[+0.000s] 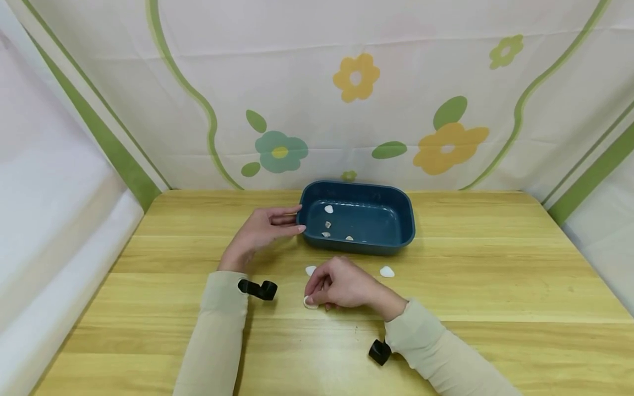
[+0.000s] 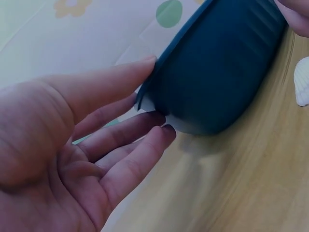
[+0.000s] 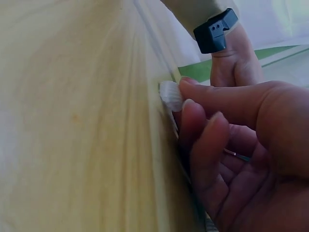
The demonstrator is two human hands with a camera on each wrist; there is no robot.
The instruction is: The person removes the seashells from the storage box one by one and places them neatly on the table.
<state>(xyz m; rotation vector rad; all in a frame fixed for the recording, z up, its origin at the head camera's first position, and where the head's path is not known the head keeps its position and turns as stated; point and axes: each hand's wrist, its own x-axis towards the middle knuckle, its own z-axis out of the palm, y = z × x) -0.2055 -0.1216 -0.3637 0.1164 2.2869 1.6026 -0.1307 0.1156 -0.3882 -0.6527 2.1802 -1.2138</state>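
Observation:
At the left end of a dark blue plastic basin (image 1: 381, 248), my left hand (image 1: 262, 228) touches the rim with thumb and fingers loosely extended. The left wrist view has the thumb tip at the rim and the other fingertips lower down by the outer wall. My right hand (image 1: 344, 286) is in front of the basin, low over the table. Thumb and finger pinch a white ribbed seashell (image 3: 170, 95), partly hidden by the fingertips in the head view. Inside the basin lie several small shells, a white one (image 1: 329, 209) among them.
One white shell (image 1: 310, 270) lies just beyond my right hand, and another white shell (image 1: 387, 271) lies to its right. All of this is on a wooden table (image 1: 495, 275). A flower-print curtain (image 1: 317, 99) hangs along the back edge.

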